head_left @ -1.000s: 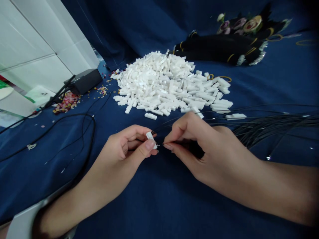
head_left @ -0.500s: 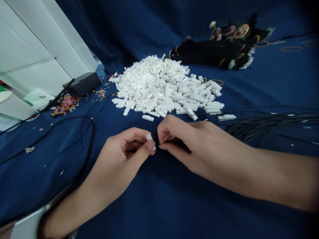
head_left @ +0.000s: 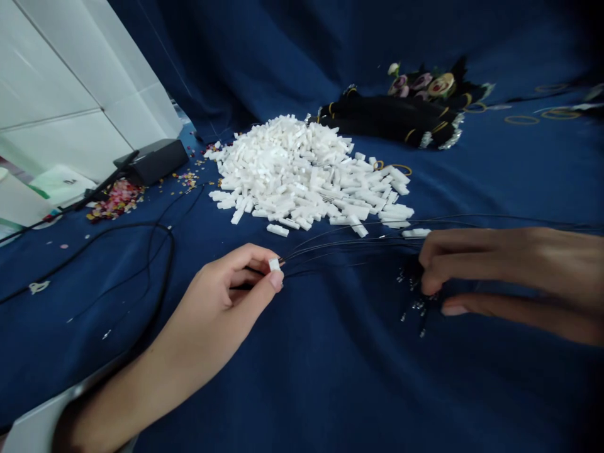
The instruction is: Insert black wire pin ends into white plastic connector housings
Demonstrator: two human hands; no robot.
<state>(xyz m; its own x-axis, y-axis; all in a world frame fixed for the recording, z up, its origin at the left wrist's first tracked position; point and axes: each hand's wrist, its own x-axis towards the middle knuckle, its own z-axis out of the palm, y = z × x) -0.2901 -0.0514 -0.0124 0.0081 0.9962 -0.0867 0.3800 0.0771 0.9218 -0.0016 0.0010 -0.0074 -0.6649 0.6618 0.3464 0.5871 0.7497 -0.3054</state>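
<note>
A small white plastic connector housing is pinched between the thumb and fingers of my left hand. Thin black wires run from it to the right; how they sit in the housing is too small to tell. At the right, my right hand is over a bunch of black wire ends with shiny metal terminals. Its thumb is apart from its curled forefinger, and nothing shows between them. Part of the wire bunch is hidden beneath this hand.
Beyond my hands lies a large pile of white connector housings. Black bundles with yellow bands and artificial flowers lie behind it. On the left are a black box, colourful bits and a looped black cable.
My right hand has left the connector and moved right to the wire ends. Wires trailing from the connector are now visible. My left hand still holds the housing; the view has shifted slightly.
</note>
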